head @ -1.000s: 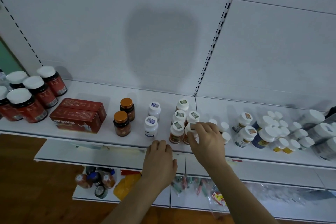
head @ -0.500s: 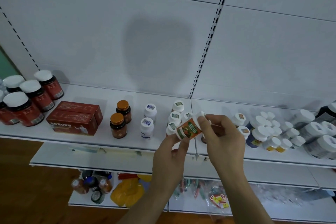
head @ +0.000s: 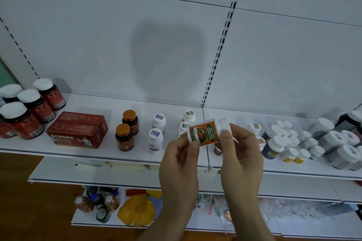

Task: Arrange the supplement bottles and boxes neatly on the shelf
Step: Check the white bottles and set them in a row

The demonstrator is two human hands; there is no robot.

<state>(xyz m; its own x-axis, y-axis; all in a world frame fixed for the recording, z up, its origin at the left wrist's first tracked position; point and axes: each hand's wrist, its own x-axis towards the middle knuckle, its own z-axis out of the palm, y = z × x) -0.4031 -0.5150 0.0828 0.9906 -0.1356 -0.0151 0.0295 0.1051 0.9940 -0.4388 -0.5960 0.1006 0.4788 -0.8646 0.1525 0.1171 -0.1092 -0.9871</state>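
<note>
Orange-labelled white-capped plastic bottle (head: 205,132) lifted off white metal shelf (head: 101,152), now turned sideways, pinched by left hand (head: 180,164) and right hand (head: 241,154); placement pending.

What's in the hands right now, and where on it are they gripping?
One small orange-labelled bottle, held sideways above the shelf: the left hand pinches its base end, the right hand its white cap end.

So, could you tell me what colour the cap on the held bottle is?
White, seen in the head view: cap on the bottle.
</note>
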